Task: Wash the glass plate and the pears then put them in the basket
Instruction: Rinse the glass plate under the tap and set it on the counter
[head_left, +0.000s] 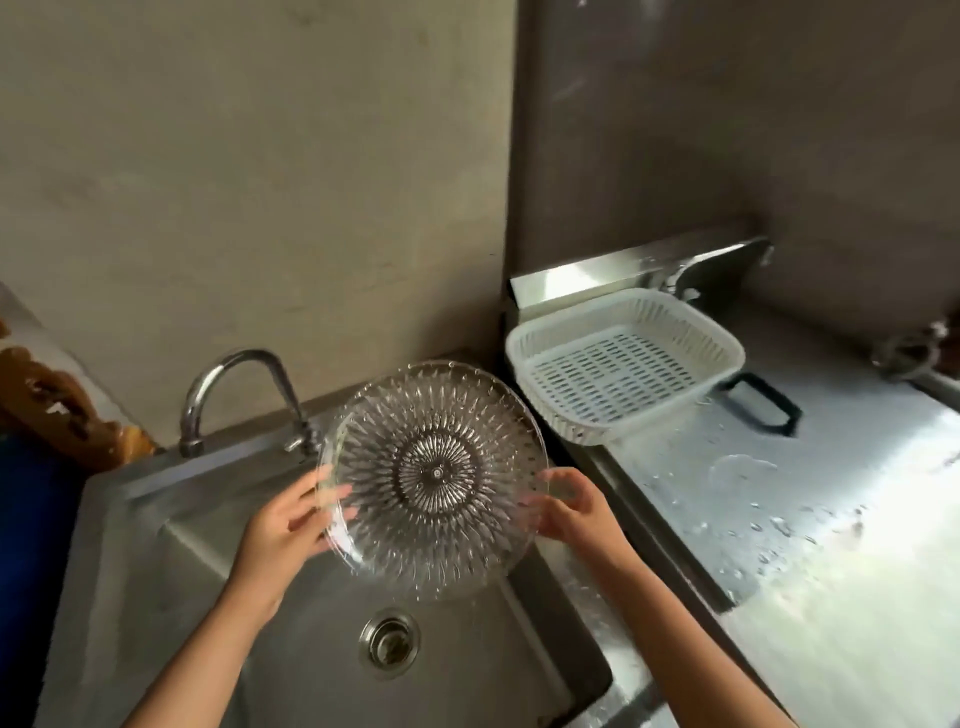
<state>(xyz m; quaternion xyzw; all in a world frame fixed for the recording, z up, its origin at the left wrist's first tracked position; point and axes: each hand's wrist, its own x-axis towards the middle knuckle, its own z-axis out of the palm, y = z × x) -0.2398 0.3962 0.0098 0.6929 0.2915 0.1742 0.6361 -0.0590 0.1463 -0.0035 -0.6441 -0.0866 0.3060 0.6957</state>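
Item: glass plate (434, 480), clear, cut pattern, tilted on edge above the sink (156, 597).
Grip: left hand (283, 525) curled round the near-left rim, fingers behind the glass, thumb in front; right hand (571, 506) pinching the opposite rim. Both hold firmly; nothing else in either hand.
Step, as judged: plate at its rinse or just done with it; no water seen running from the tap (234, 389), which stands behind and left of the grip.
Next move calls for: carrying the plate right and away from the grip, laying it flat in the basket (623, 364).
Containers: basket, white, slotted, holds nothing. Sink below the grip, drain (389, 642) only.
Pears: not in view.
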